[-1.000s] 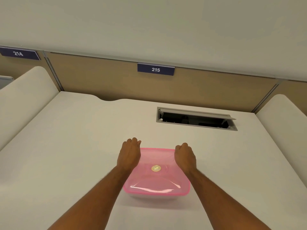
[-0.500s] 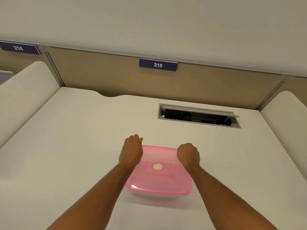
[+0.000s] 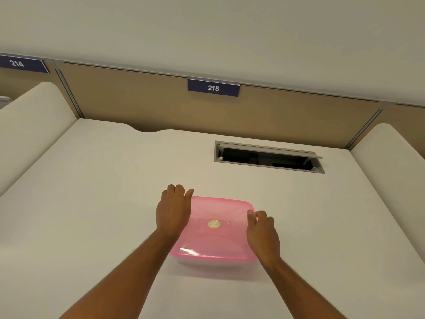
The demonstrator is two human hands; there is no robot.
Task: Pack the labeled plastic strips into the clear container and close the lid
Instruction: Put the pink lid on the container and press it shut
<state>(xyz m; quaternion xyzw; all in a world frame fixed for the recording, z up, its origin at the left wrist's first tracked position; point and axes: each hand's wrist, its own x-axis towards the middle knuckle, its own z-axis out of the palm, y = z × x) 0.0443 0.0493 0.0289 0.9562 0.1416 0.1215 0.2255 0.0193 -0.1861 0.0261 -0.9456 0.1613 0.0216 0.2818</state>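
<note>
A clear container (image 3: 213,264) sits on the white desk with a translucent pink lid (image 3: 220,240) lying flat on top. A round gold sticker (image 3: 214,224) marks the lid's middle. My left hand (image 3: 173,211) lies over the lid's far left corner, its fingers curled down over the edge. My right hand (image 3: 262,231) is at the lid's right edge, with curled fingertips touching the rim. Only faint shapes show through the lid, so I cannot make out the strips.
The white desk (image 3: 103,203) has an open cable hatch (image 3: 268,157) behind the container on the right. A tan partition carries number plates 215 (image 3: 213,88) and 214 (image 3: 21,64). White side dividers rise at left and right.
My right hand has slid back from the lid's far right corner to the middle of its right edge. My left hand stays on the far left corner. The camera view has tilted slightly.
</note>
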